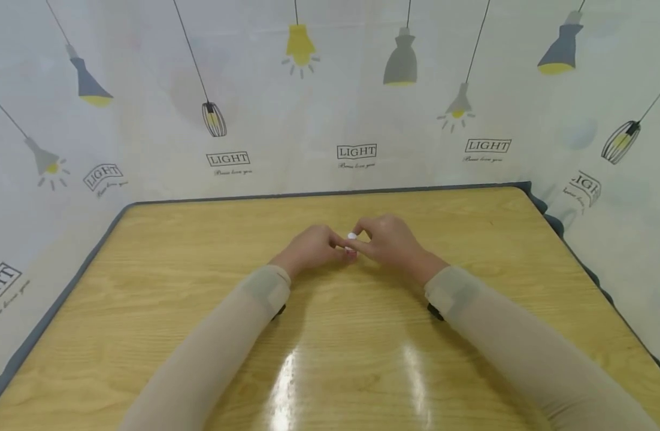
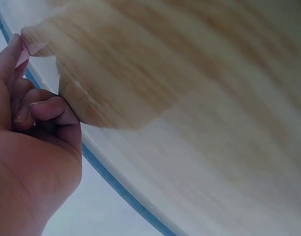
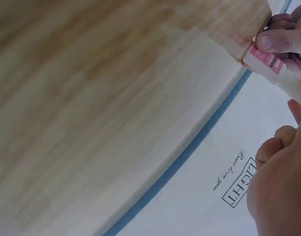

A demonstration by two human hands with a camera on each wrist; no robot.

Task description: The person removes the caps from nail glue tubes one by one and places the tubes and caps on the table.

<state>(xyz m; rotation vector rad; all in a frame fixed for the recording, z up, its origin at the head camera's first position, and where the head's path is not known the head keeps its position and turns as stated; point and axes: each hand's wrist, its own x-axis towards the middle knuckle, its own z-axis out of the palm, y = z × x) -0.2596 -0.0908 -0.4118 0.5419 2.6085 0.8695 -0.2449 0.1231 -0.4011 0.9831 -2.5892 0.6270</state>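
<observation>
A small white bottle (image 1: pixel 351 252) with a pink label stands near the middle of the table, between both hands. My left hand (image 1: pixel 315 246) grips its body from the left. In the right wrist view, the thumb of that hand presses near the pink label (image 3: pixel 269 60). My right hand (image 1: pixel 390 239) comes from the right, thumb and index finger pinching the white cap (image 1: pixel 352 236) on top. The left wrist view shows the left hand (image 2: pixel 40 142) with its lower fingers curled; only a pink sliver of the bottle appears there.
The wood-grain table (image 1: pixel 351 335) has a dark blue edge strip. A pale wall covering (image 1: pixel 287 126) printed with lamps and the word LIGHT surrounds it at the back and sides. Light reflections streak the near part of the tabletop.
</observation>
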